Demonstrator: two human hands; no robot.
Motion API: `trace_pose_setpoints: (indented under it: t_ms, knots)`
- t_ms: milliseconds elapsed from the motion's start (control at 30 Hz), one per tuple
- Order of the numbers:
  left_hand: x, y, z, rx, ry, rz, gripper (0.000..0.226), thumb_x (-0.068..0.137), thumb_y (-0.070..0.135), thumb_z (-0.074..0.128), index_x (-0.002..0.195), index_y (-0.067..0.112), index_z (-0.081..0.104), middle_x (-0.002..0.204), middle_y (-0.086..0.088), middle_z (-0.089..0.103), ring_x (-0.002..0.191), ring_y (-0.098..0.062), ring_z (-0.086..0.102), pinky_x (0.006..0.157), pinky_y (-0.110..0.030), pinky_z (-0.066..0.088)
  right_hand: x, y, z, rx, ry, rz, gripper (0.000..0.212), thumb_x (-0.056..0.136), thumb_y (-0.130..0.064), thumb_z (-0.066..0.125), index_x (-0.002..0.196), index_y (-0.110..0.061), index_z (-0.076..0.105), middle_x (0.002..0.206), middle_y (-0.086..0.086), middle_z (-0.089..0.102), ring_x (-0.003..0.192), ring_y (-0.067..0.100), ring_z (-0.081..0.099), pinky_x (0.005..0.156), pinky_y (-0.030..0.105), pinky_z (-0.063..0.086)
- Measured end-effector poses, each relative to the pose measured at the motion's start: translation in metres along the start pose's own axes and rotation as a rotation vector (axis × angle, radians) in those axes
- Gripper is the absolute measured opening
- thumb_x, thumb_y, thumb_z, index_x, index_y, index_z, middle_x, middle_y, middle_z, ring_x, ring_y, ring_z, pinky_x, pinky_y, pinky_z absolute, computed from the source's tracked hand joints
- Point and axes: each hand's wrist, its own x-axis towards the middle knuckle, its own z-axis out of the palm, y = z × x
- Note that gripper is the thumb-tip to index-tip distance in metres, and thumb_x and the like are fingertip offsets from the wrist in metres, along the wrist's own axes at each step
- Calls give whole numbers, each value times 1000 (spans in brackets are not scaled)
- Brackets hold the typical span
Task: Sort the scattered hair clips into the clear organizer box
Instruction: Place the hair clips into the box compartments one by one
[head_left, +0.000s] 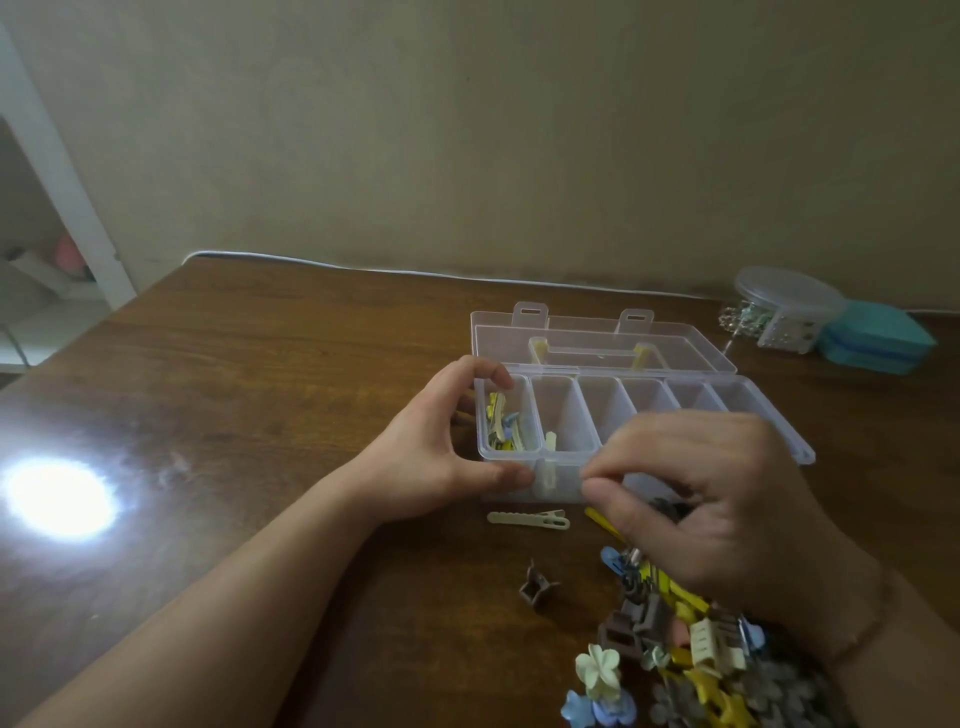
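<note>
Clear plastic organizer box (769, 415) lies open on the wooden table (260, 389). Its leftmost compartment holds several clips (503, 423). At that end, the left hand (441, 436) grips the box. Before its front wall, the right hand (711, 499) hovers, fingertips pinched narrow; whether they hold anything cannot be told. Nearer than the box lies the clip pile (691, 654).

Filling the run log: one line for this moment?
left hand holds organizer box | right hand over clip pile | first compartment has clips
</note>
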Motion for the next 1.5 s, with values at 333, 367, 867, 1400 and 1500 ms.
trace_pose_setpoints:
  t_ms: [333,367,867,1400,1500]
  knots:
    - [1,-3,-1,43,-5,2,62,72,34,84,121,35,46,130,14,50,115,-4,54,92,-13,47,-3,-3,9,-285,-526,-31,29,87,-53,49,109,-43,65,109,-22,64,85,6,64,67,34,55]
    - [2,-3,-1,45,-4,2,62,72,34,84,121,35,46,130,14,50,115,-4,53,92,-14,48,-4,-2,10,-303,-533,-43,21,83,-47,57,100,-43,68,101,-22,65,76,4,65,58,31,56]
    - [1,0,-1,25,-8,-13,66,64,46,82,119,43,45,130,20,49,115,1,53,92,-16,49,2,-2,0,-214,-91,251,29,87,-57,52,105,-39,66,104,-24,66,64,-12,47,57,14,36]
    - [2,4,0,13,-5,-46,70,63,47,81,121,41,44,128,19,51,109,7,54,87,-12,50,1,-19,-4,-428,-596,366,39,95,-54,44,132,-45,48,125,-19,59,117,8,52,95,36,46]
    - [1,4,0,10,-7,-46,68,64,42,81,122,39,44,127,19,50,108,9,53,84,-9,49,4,-20,-2,-460,-683,388,37,97,-49,46,134,-43,47,129,-14,56,121,15,51,95,38,47]
